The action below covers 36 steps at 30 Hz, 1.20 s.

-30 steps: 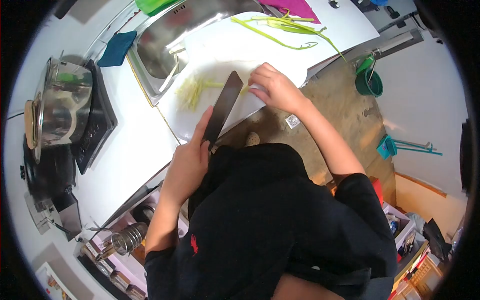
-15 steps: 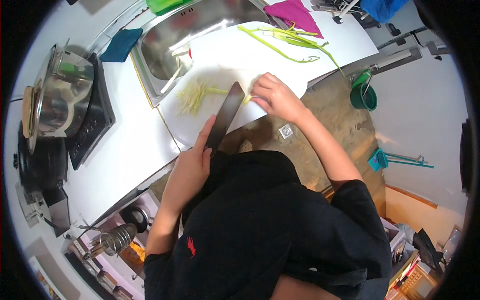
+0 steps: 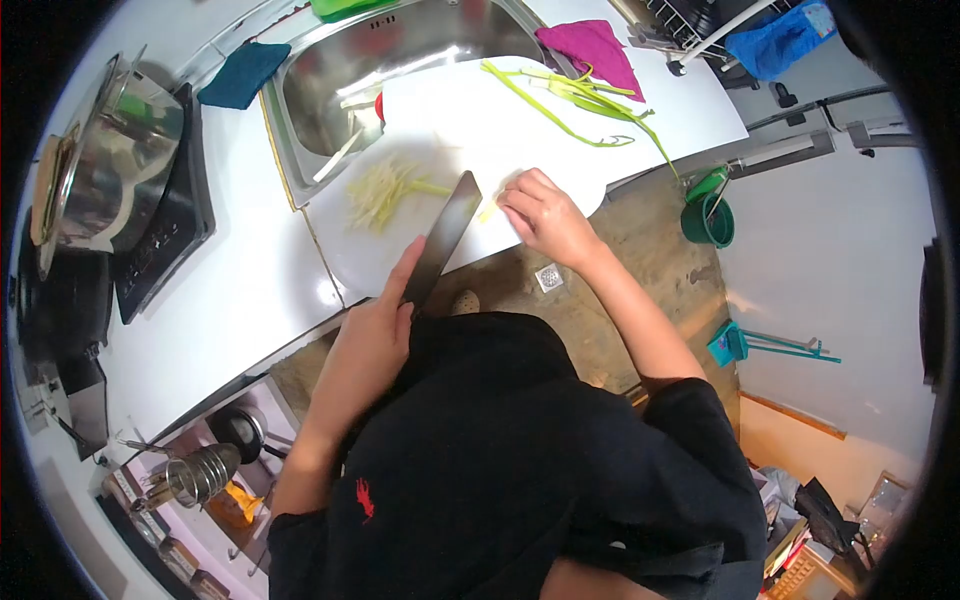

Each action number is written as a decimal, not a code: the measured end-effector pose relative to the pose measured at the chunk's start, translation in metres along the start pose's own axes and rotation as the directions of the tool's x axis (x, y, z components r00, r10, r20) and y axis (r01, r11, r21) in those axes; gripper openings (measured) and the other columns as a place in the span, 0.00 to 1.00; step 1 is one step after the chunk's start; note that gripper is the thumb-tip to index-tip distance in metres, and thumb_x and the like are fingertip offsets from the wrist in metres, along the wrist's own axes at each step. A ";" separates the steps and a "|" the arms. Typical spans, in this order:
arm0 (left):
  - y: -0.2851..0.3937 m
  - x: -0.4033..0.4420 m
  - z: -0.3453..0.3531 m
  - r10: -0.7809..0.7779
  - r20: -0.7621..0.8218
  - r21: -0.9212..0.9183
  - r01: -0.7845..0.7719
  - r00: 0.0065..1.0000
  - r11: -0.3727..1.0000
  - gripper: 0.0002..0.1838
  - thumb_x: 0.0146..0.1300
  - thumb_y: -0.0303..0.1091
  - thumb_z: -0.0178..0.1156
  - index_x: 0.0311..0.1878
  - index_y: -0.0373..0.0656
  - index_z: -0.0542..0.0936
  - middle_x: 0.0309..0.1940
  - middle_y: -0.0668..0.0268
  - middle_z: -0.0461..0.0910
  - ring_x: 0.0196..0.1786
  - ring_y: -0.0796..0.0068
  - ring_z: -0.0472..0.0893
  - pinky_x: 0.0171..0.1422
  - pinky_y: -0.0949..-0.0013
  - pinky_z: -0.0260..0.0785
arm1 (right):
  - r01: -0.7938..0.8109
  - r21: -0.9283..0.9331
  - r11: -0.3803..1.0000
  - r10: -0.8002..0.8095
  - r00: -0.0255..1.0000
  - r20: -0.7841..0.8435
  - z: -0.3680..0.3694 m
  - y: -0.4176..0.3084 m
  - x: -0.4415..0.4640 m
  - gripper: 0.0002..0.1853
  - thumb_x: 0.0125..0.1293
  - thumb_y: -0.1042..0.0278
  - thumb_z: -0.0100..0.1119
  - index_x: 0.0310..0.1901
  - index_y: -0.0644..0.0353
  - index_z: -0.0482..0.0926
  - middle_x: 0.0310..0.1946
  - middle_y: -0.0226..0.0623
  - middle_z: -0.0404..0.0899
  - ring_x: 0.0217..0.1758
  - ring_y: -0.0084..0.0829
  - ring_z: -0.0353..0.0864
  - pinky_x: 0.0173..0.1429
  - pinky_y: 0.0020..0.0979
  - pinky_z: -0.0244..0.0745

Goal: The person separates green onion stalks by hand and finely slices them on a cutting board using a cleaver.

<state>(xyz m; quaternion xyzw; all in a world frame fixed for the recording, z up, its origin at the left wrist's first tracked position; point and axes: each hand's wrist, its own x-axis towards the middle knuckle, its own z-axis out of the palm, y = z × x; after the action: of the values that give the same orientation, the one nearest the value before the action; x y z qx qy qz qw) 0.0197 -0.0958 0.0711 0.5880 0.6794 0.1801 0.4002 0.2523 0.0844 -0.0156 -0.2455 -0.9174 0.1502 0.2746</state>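
Observation:
My left hand (image 3: pixel 372 335) is closed round the handle of a dark-bladed knife (image 3: pixel 442 240), its index finger stretched along the blade. The blade slants over a white cutting board (image 3: pixel 440 125), its tip near a stalk end. To the left of the blade is a pile of thin pale green strips (image 3: pixel 378 192). My right hand (image 3: pixel 535 212), fingers pinched together, holds a short pale stalk piece (image 3: pixel 488 211) just right of the blade. Long green stalks (image 3: pixel 590 100) lie across the board's far right edge.
Beyond the board is a steel sink (image 3: pixel 330 95) with white scraps. A magenta cloth (image 3: pixel 595 52) and a teal cloth (image 3: pixel 243 76) flank it. A large pot (image 3: pixel 125 160) stands on a black cooker (image 3: pixel 175 225) at left. A green bucket (image 3: pixel 708 222) is on the floor at right.
The view has tilted and shifted, so the counter appears lower and the floor items farther left. My right hand has changed its finger position on the stalk piece; my left hand keeps the knife.

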 end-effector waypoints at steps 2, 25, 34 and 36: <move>0.000 0.000 0.000 -0.013 0.015 -0.001 0.013 1.000 1.000 0.40 0.75 0.26 0.52 0.83 0.67 0.48 0.36 0.32 0.82 0.43 0.31 0.84 0.49 0.39 0.72 | 0.001 -0.003 1.000 -0.001 1.000 0.017 -0.001 -0.001 0.001 0.06 0.59 0.78 0.64 0.39 0.64 0.82 0.39 0.39 0.79 0.50 0.41 0.80 0.54 0.38 0.80; -0.004 -0.001 0.004 -0.008 0.000 0.010 0.008 1.000 1.000 0.41 0.74 0.26 0.52 0.83 0.66 0.47 0.32 0.35 0.82 0.41 0.33 0.84 0.47 0.39 0.72 | 0.078 -0.073 0.994 -0.065 0.984 0.165 -0.009 0.001 0.010 0.12 0.57 0.76 0.63 0.44 0.60 0.79 0.43 0.40 0.77 0.53 0.42 0.77 0.60 0.42 0.73; 0.001 -0.003 0.003 -0.041 0.007 0.005 0.041 0.999 0.999 0.40 0.74 0.26 0.52 0.83 0.66 0.48 0.32 0.34 0.82 0.41 0.32 0.83 0.47 0.40 0.72 | 0.059 -0.047 0.997 -0.049 0.980 0.191 -0.011 0.000 0.015 0.14 0.57 0.77 0.63 0.46 0.63 0.80 0.46 0.41 0.78 0.55 0.44 0.77 0.63 0.42 0.73; 0.000 -0.003 0.004 -0.031 0.001 -0.005 0.031 1.000 1.000 0.40 0.74 0.26 0.52 0.83 0.66 0.48 0.32 0.34 0.82 0.41 0.32 0.83 0.47 0.40 0.71 | 0.063 -0.053 0.997 -0.052 0.981 0.185 -0.010 -0.001 0.015 0.14 0.56 0.77 0.63 0.46 0.63 0.80 0.46 0.41 0.79 0.55 0.43 0.77 0.63 0.42 0.73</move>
<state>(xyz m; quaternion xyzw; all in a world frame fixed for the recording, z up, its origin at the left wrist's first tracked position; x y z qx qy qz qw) 0.0226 -0.0997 0.0696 0.5766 0.6876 0.1754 0.4048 0.2471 0.0930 -0.0009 -0.2120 -0.9496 0.1371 0.1858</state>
